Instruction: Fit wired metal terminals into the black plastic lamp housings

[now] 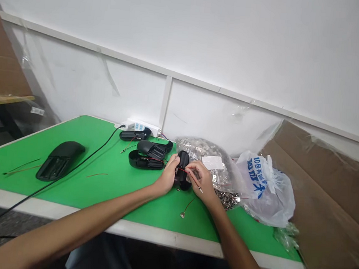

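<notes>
My left hand (166,177) is wrapped round the left side of a black plastic housing (183,158), which it holds up just above the green table. Close against the housing's right side, my right hand (202,180) pinches a thin red wire (194,178) that crosses the housing's middle. A small white tip (200,190) shows at the wire's lower end. The fingertips partly cover where wire and housing meet. Below the hands, a short wire with a small metal piece (182,214) lies on the table.
Several more black housings (154,149) lie left of the hands, and another (58,161) sits farther left beside a black cable (79,165). A clear bag of metal parts (199,148), loose small metal parts (228,200) and a white plastic bag (270,197) are right. Behind stands a power strip (140,126).
</notes>
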The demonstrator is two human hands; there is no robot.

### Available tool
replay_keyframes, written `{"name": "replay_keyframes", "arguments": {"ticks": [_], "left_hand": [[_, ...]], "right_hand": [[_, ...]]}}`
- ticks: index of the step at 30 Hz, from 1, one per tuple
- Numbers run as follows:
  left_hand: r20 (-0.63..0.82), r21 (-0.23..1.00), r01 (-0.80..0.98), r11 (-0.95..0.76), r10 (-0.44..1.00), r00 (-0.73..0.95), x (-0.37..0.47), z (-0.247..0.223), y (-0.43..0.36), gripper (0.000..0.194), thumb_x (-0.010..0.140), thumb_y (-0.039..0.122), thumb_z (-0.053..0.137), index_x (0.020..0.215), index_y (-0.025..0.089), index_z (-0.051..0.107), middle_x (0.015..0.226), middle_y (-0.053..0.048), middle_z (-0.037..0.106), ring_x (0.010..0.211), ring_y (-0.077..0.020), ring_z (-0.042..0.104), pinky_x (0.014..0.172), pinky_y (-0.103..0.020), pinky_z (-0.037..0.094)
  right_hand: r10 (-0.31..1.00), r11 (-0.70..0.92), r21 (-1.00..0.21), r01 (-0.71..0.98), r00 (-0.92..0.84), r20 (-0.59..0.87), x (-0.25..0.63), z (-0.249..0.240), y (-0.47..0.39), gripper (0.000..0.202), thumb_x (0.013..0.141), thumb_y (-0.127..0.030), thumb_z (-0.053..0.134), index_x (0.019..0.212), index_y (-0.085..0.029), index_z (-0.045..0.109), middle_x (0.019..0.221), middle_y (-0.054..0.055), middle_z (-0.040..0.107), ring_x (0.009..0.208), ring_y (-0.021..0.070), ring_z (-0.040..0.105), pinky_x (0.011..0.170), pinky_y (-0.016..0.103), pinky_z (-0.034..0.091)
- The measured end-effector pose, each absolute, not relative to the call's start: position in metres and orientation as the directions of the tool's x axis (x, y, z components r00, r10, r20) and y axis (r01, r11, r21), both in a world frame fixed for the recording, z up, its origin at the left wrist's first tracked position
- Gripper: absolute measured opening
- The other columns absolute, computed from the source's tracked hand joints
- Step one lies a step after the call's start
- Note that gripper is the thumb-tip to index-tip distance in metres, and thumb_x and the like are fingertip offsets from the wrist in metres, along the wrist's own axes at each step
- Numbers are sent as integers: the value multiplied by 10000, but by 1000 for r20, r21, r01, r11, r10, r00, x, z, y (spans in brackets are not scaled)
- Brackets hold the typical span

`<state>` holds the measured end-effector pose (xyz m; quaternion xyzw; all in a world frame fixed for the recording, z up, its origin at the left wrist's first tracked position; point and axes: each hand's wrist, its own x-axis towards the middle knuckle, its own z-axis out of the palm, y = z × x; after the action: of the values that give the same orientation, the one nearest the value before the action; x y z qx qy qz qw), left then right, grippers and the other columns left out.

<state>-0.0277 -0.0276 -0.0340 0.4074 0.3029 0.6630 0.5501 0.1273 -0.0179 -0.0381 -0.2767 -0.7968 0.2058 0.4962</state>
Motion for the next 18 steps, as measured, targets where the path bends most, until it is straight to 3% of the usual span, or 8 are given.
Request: {"name": "replay_keyframes", "arguments": {"ticks": [9, 18], "left_hand": [[216, 820, -521, -236, 971, -99, -26, -34, -28, 511, 769, 625, 793, 1010, 190, 680, 892, 6, 654, 899, -179, 612, 830, -273, 519], [196, 836, -504, -217, 976, -95, -25, -34, -23, 536, 808, 637, 746, 1115, 205, 669, 1002, -15, 672, 1001, -208, 625, 895, -308, 525]], "right_hand": [[560, 828, -503, 247, -366, 743, 125, -36, -18, 119, 1046, -260, 541, 1054, -247, 659, 996, 61, 659, 929, 208, 636, 797, 333, 530], [724, 684, -712, 157, -260, 639, 126, -32, -16, 144, 1007, -372, 653, 1058, -243, 693, 978, 49, 651, 795, 167, 649, 679, 298, 551]]}}
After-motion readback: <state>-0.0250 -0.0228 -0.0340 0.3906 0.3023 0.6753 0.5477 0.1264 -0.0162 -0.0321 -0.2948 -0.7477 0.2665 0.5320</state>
